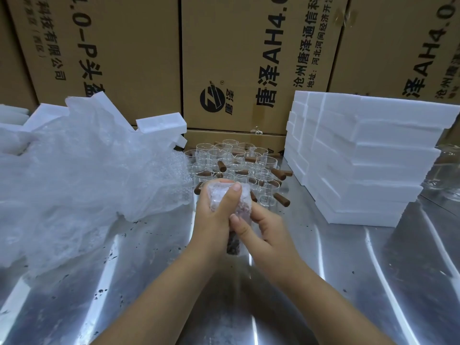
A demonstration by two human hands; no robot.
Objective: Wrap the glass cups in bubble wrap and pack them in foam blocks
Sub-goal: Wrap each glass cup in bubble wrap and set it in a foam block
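Observation:
Both hands hold one glass cup wrapped in bubble wrap (pixel 245 195) above the metal table (pixel 323 282). My left hand (pixel 214 217) grips its left side, thumb laid across the top. My right hand (pixel 263 232) grips its lower right, thumb pressed on the wrap. The cup's brown wooden handle (pixel 233 245) pokes down between my palms. Behind my hands stand several bare glass cups (pixel 236 158) with brown handles. A stack of white foam blocks (pixel 361 158) rises at the right. Loose bubble wrap (pixel 87 170) is heaped at the left.
More foam blocks (pixel 161 125) lie behind the bubble wrap heap at the back left. Tall cardboard boxes (pixel 249 58) wall off the far side of the table. Some clear glassware (pixel 448 170) sits at the far right edge.

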